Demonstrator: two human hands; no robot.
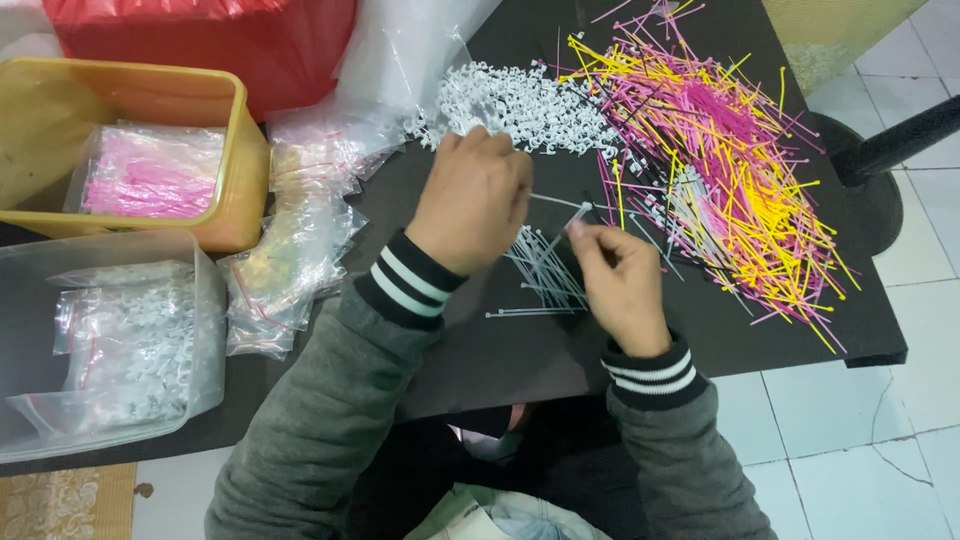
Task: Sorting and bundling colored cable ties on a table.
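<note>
Grey plastic cable ties [545,272] at frame centre are pinched by right hand [622,283]; left hand [474,195] closed, contents indeterminable. Heads are best aligned.

2 hands [470,200], 2 tubs [235,150], 1 table [520,350]

Can't really see the left hand's [472,200] fingers, they're curled under the back of the hand, so whatever its grip has is hidden. The right hand [622,285] pinches grey ties [545,270], but how many is too fine to count. The red bag [200,45] and the coloured tie pile [720,150] run off the top edge, and the clear bin [205,330] is cut off at the left. The white clips [520,100] blur into one heap.
</note>
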